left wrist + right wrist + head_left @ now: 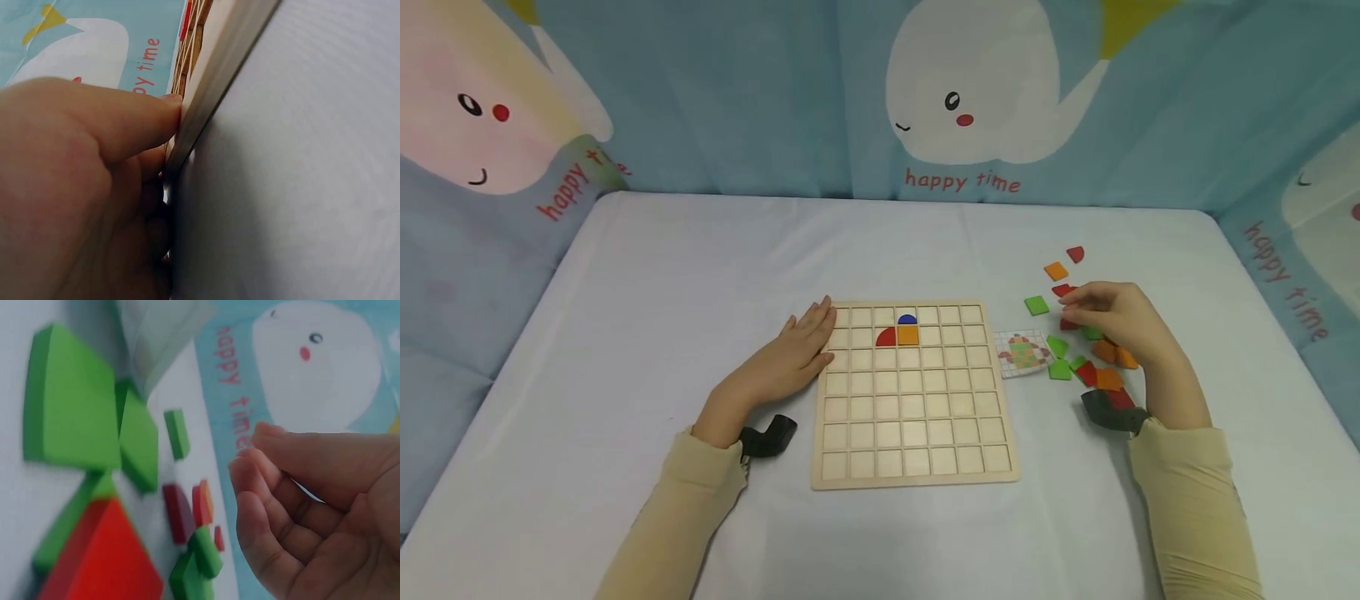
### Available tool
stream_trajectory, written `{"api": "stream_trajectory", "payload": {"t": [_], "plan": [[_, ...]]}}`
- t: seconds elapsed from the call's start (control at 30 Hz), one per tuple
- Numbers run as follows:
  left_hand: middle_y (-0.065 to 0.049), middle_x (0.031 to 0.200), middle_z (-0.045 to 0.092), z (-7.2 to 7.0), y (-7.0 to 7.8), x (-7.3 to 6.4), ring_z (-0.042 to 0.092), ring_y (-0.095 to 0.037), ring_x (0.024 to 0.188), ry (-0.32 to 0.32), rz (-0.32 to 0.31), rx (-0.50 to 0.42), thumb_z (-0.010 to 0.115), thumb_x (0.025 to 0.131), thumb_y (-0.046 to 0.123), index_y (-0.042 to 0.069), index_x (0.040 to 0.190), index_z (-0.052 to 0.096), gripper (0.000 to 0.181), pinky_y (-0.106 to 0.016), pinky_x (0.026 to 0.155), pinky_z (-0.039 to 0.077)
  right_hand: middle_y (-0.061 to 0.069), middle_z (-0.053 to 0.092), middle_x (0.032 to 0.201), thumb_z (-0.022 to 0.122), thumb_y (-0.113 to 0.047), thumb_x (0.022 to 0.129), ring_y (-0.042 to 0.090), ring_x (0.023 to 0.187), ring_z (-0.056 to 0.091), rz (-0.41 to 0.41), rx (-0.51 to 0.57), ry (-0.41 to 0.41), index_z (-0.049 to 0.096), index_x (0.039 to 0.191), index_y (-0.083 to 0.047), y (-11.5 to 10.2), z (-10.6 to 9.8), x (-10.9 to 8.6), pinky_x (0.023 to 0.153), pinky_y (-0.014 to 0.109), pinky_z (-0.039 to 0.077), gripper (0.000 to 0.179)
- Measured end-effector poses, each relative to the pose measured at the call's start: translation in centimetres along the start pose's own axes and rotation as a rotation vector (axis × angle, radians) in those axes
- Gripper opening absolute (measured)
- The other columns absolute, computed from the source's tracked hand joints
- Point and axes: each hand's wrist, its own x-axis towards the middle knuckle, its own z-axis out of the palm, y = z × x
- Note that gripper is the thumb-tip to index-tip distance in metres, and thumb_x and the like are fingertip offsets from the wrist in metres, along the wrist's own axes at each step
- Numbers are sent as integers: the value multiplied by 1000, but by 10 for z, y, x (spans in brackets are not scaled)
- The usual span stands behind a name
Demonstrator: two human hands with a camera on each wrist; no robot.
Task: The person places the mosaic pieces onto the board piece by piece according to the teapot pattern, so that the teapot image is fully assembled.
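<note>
My left hand [800, 354] rests with straight fingers along the left edge of a wooden grid board [916, 483]. In the left wrist view the thumb [147, 122] touches the board's side [209, 81]. On the board sit a red quarter-circle [887, 337], an orange square [908, 335] and a blue half-circle [907, 319]. My right hand [1112, 315] hovers over loose tiles right of the board. Its fingers are loosely bent, thumb close to index, with nothing visible between them in the right wrist view. Green tiles [78, 400] and a red tile [103, 562] lie near it.
A pattern card [1022, 353] with a coloured picture lies against the board's right side. Beyond the right hand are an orange tile [1056, 271] and a red tile [1077, 254]. White cloth [700, 250] covers the table, and a blue whale-print curtain [737, 100] hangs behind.
</note>
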Motion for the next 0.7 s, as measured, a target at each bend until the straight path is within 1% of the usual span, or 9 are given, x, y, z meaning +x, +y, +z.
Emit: {"api": "stream_trajectory", "payload": {"t": [0.07, 0.2, 0.3, 0.4, 0.43, 0.53, 0.6, 0.7], "plan": [[-19, 156, -2, 0, 0, 0, 1, -33, 143, -2, -3, -2, 40, 102, 20, -6, 148, 8, 62, -50, 113, 3, 11, 68, 97, 66, -26, 90, 13, 84, 57, 31, -7, 0, 64, 112, 2, 5, -1, 1, 70, 18, 46, 36], [-19, 156, -1, 1, 0, 1, 1, -32, 143, -1, -4, -4, 41, 102, 20, -5, 149, 8, 62, -50, 113, 3, 6, 68, 95, 68, -28, 88, 16, 86, 54, 110, -13, 22, 63, 112, 1, 12, -1, 2, 71, 18, 45, 38], [-18, 156, -1, 1, -1, 0, 1, -32, 143, 5, -7, -4, 41, 102, 20, -5, 149, 8, 62, -50, 113, 3, 8, 68, 98, 68, -29, 89, 20, 91, 53, 139, -17, 19, 62, 113, 2, 14, -1, 3, 73, 19, 45, 40], [-18, 156, -1, 2, -1, 0, 2, -31, 143, 5, -10, 0, 41, 102, 20, -4, 149, 8, 62, -50, 113, 4, 12, 66, 102, 67, -31, 89, 24, 96, 51, 163, -26, -6, 61, 116, 2, 15, -2, 2, 75, 22, 45, 43], [-17, 156, -1, 2, -1, 0, 2, -31, 143, 4, -10, 3, 42, 102, 20, -4, 149, 8, 63, -49, 113, 4, 14, 66, 103, 66, -32, 90, 25, 97, 50, 157, -40, -17, 60, 117, 3, 16, -3, 2, 75, 23, 44, 44], [-17, 156, 0, 2, 1, 1, 2, -30, 143, 8, -4, 4, 42, 102, 20, -4, 149, 9, 63, -48, 114, 4, 14, 66, 102, 66, -31, 90, 26, 96, 50, 172, -65, -22, 60, 117, 3, 18, -3, 1, 74, 23, 44, 44], [-17, 156, 0, 2, 2, 2, 3, -30, 143, 11, -4, 9, 42, 102, 21, -4, 149, 10, 63, -48, 114, 4, 13, 67, 100, 66, -27, 90, 26, 94, 51, 167, -77, -25, 60, 116, 3, 18, -3, 2, 71, 20, 45, 40], [-17, 156, 0, 1, 3, 1, 3, -30, 143, 14, -13, 12, 43, 101, 20, -4, 149, 10, 63, -49, 113, 4, 15, 68, 98, 65, -22, 91, 27, 93, 53, 153, -85, -35, 60, 115, 5, 18, -2, 4, 72, 20, 44, 37]]}}
